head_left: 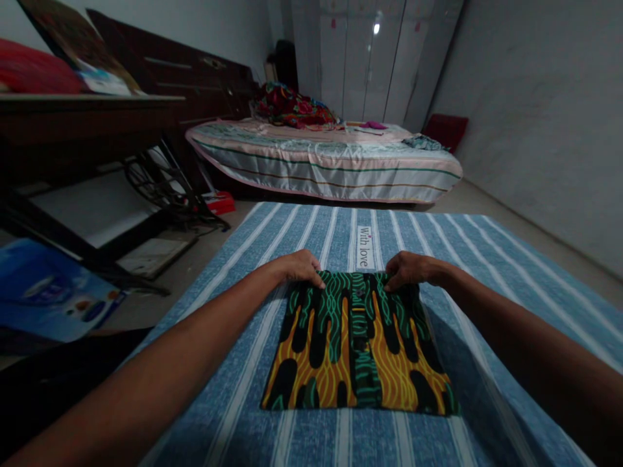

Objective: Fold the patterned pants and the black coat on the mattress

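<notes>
Pinching the patterned cloth [360,353] along its far edge, the left hand [302,267] and right hand [409,268] grip near its two far corners, its body spreading nearer the person on the striped tablecloth [233,421].

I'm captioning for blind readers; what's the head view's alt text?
A left hand and right hand hold the far edge of a folded black, green and orange patterned fabric on a blue, white-striped cloth.
</notes>
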### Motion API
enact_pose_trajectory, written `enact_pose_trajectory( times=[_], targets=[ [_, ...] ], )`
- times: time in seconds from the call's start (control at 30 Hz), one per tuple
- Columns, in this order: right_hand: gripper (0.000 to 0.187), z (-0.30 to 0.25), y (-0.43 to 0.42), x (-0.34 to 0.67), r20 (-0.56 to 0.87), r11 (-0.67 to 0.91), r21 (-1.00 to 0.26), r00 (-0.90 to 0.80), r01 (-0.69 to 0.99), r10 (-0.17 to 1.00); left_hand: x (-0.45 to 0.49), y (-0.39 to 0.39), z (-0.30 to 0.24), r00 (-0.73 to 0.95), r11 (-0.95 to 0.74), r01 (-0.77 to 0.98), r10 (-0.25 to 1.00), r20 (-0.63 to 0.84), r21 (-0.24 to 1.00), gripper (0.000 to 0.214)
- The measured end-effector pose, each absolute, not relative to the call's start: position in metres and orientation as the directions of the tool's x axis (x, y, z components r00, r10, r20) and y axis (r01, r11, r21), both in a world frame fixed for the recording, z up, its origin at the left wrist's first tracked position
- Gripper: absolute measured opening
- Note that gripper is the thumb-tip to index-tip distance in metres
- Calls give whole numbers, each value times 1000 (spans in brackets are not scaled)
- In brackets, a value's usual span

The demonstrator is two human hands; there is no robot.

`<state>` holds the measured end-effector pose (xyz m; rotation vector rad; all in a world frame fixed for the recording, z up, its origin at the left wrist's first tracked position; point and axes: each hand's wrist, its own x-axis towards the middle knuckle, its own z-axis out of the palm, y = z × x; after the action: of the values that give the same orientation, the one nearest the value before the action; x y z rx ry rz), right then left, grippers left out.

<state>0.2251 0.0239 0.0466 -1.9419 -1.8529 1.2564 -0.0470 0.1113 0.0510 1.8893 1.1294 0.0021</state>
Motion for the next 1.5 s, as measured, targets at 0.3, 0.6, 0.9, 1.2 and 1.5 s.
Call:
enact_pose_trajectory(
  times=[0.3,0.6,0.9,1.2,1.5],
  targets=[
    [27,86,-11,219,-372,-258,-833,-148,490,917,-51,84,105,609,-248,641,740,-285,726,20],
    [9,202,-169,183,143,250,-572,-205,781,968,-92,-37,217,697,-684,597,701,152,419,10],
    [19,38,-318,38,533,508,26,-441,861,722,-174,-165,45,649,-694,539,704,289,478,30],
    [28,12,-334,27,482,400,21,-360,916,799,-178,-233,34,16,-23,438,1000,18,898,28],
    [14,66,-311,74,89,299,-336,-286,893,954,-142,-282,61,132,691,-300,713,-689,658,35]
  ],
)
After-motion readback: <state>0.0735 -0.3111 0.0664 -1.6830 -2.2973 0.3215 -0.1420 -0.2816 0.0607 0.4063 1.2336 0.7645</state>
